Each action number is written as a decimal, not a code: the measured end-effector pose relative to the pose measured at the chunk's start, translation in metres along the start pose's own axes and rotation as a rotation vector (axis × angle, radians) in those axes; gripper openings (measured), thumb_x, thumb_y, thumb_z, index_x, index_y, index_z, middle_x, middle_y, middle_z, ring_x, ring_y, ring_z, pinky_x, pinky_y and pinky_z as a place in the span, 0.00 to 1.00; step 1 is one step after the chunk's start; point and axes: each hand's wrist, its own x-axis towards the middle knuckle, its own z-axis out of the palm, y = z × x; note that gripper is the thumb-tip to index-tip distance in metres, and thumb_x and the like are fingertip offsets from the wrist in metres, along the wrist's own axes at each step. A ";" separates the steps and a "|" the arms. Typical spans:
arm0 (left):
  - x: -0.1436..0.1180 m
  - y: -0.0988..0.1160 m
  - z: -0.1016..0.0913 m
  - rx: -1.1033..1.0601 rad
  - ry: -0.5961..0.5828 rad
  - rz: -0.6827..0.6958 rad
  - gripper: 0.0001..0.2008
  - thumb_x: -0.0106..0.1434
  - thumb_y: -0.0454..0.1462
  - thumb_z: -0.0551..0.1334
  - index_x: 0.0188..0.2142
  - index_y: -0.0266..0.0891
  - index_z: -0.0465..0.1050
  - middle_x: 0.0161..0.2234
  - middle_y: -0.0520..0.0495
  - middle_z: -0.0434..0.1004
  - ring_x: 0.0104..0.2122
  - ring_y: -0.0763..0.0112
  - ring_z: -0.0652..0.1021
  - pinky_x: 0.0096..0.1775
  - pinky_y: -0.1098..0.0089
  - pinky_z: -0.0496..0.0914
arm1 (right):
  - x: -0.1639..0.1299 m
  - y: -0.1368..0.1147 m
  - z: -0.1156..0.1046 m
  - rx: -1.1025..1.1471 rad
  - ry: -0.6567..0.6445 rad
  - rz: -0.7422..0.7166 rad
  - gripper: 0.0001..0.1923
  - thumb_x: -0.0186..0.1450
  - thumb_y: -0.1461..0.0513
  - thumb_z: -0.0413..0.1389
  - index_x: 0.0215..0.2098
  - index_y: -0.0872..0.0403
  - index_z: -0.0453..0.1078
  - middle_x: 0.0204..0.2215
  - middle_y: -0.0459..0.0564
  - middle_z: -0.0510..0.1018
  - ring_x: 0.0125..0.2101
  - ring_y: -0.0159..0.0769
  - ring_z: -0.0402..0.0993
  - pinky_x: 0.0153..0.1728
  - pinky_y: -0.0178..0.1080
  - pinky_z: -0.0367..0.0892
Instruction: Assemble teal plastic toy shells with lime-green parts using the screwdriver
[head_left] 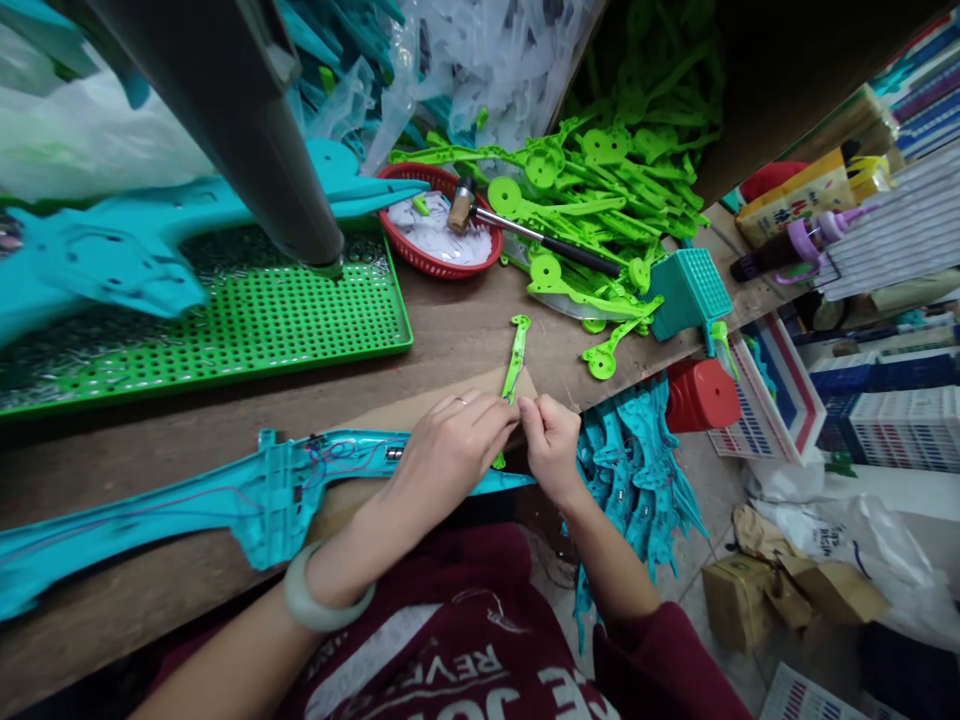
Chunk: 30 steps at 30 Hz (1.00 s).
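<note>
My left hand (pixel 459 445) is closed in a pinch above the right end of a long blue plastic shell half (pixel 281 495). My right hand (pixel 553 445) is curled shut beside it, thumb and fingertips meeting the left fingers. What they pinch is too small to make out. Beneath the fingers runs a slim lime-green plastic lever (pixel 516 362); its far end points away from me and its middle is hidden by the hands. The blue shell lies open side up, with thin red and purple wires and a small metal part inside.
A green perforated tray (pixel 322 340) holds many screws, under a grey post (pixel 247 130). A red basket (pixel 442 265) carries white pieces; a hammer (pixel 551 242) rests across it. Lime-green parts (pixel 600 190) pile behind. Blue shells (pixel 634 470) hang or stack at right, near a red container (pixel 703 395).
</note>
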 end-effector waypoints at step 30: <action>-0.009 0.009 -0.012 0.105 0.018 -0.008 0.09 0.73 0.34 0.55 0.38 0.37 0.73 0.34 0.47 0.79 0.34 0.63 0.76 0.35 0.64 0.67 | 0.004 0.002 -0.003 -0.275 0.043 -0.513 0.18 0.75 0.61 0.47 0.26 0.50 0.56 0.21 0.44 0.63 0.27 0.34 0.59 0.29 0.39 0.56</action>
